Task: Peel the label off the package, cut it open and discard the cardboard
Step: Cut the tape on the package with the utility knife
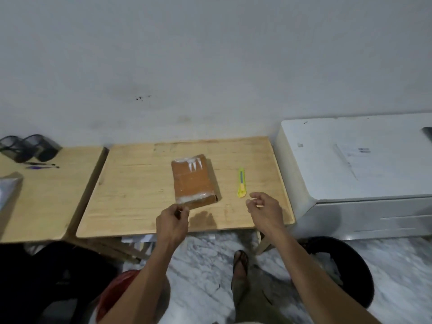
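Observation:
A flat brown cardboard package (pixel 192 181) wrapped in clear tape lies in the middle of the wooden table (pixel 140 195). No label shows on its top face. My left hand (pixel 174 220) is at the package's near left corner with thumb and fingers curled together. Whether they pinch the corner or anything else is hidden by the back of the hand. A yellow utility knife (pixel 241 182) lies to the right of the package. My right hand (pixel 263 208) hovers just in front of the knife's near end, fingers loosely curled, holding nothing.
A white cabinet (pixel 355 160) stands against the table's right side. A second wooden table (pixel 46 195) on the left carries black mesh holders (pixel 30 147) and pens. A black round bin (pixel 346 270) and a red stool (pixel 119 291) stand on the marble floor by my sandalled foot (pixel 240 265).

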Tool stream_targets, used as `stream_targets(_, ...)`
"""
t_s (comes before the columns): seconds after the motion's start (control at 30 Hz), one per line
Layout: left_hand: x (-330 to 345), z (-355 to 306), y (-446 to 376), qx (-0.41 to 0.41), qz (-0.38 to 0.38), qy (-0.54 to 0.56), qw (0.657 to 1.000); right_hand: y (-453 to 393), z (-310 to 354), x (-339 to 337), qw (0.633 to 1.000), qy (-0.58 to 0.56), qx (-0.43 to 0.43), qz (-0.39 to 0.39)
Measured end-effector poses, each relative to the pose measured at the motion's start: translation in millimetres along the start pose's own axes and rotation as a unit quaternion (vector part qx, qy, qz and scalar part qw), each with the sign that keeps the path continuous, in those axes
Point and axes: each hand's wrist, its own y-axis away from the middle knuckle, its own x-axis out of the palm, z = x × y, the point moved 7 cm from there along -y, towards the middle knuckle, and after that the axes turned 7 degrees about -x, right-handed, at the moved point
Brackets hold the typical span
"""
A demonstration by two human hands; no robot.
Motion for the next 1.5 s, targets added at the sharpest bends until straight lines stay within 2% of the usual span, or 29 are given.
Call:
stream_targets(0.17,10.2,-15.1,-59.0,-0.02,-0.044,-0.073,0.996,-67.5,-2.0,20.4,1.0,0.009,-0.004,0.025)
stream_targets(0.33,28.0,-26.3,-106.7,-0.051,-0.035,-0.123,0.991,-128.1,-3.9,31.5,0.999,0.025,0.006,0.047)
stream_targets(0.5,46.1,-39.7,-141.3,-0.04,-0.052,-0.168,0.984,-179.3,-5.3,43.6,0.997,0.05,0.005,0.062)
stream_targets(0.63,56.5,-43.1,-154.1,-0.036,-0.042,-0.163,0.985,-204.0,-8.1,58.2,0.996,0.054,0.014,0.071)
stream_targets(0.77,71.4,-39.5,-168.6,-0.027,-0.031,-0.171,0.984,-218.9,-21.9,69.8,0.994,0.089,0.04,0.051)
stream_targets(1.0,92.1,-28.1,-182.9,-0.026,0.008,-0.179,0.983,-211.6,-52.4,79.1,0.966,0.241,0.092,0.027)
stream_targets(1.23,96.1,-27.3,-192.0,0.038,0.061,-0.203,0.977,-185.0,-58.7,91.1,0.953,0.269,0.138,-0.01)
stream_targets(1.33,97.7,-30.4,-194.5,0.055,0.084,-0.212,0.972,-180.5,-58.8,97.5,0.958,0.254,0.133,-0.009)
stream_targets(1.4,98.0,-31.2,-194.1,0.055,0.092,-0.213,0.971,-175.6,-54.5,96.7,0.971,0.205,0.118,-0.029)
stream_targets(1.5,101.0,-31.0,-190.1,0.041,0.104,-0.231,0.967,-165.2,-42.8,98.5,0.989,0.007,0.143,-0.036)
